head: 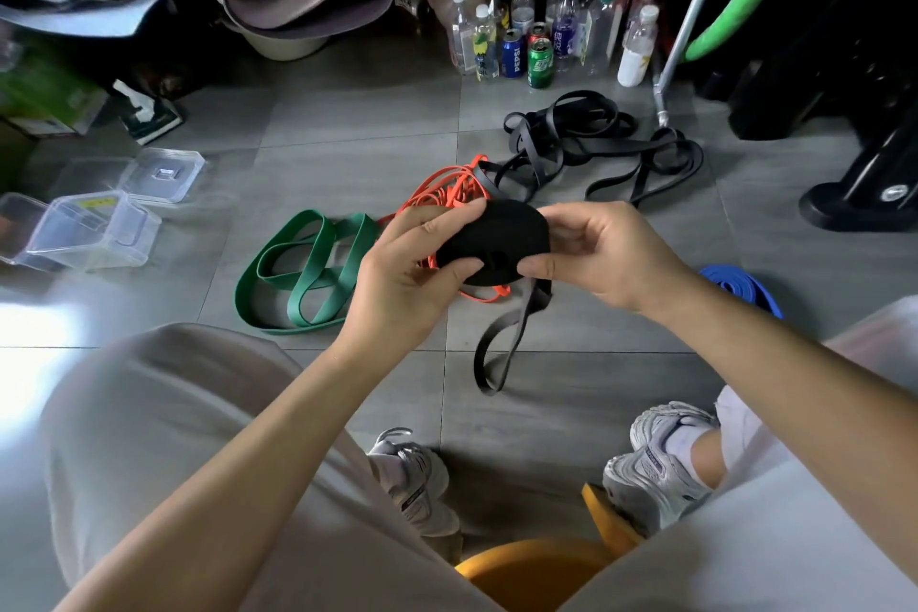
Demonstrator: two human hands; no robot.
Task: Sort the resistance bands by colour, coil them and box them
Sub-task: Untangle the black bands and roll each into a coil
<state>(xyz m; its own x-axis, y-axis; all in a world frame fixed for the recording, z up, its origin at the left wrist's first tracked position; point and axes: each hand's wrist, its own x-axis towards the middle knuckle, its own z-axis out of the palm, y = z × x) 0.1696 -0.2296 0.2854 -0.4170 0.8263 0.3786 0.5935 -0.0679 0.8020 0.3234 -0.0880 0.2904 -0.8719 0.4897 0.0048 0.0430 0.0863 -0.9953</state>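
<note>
the black band coil (497, 234) sits between both hands above the floor (347, 154): left hand (412, 273) with fingers curled round its left rim, right hand (606, 253) pinching the right. its loose tail (501, 348) hangs down beneath the right thumb, nearer that hand.

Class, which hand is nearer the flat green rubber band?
Left. The left hand is just right of the flat green rubber band; the right hand lies farther right.

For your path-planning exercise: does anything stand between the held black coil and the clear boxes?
Nothing blocks it. The coil is held in the air; only the green band lies flat on the floor between it and the boxes, easily passed over.
</note>
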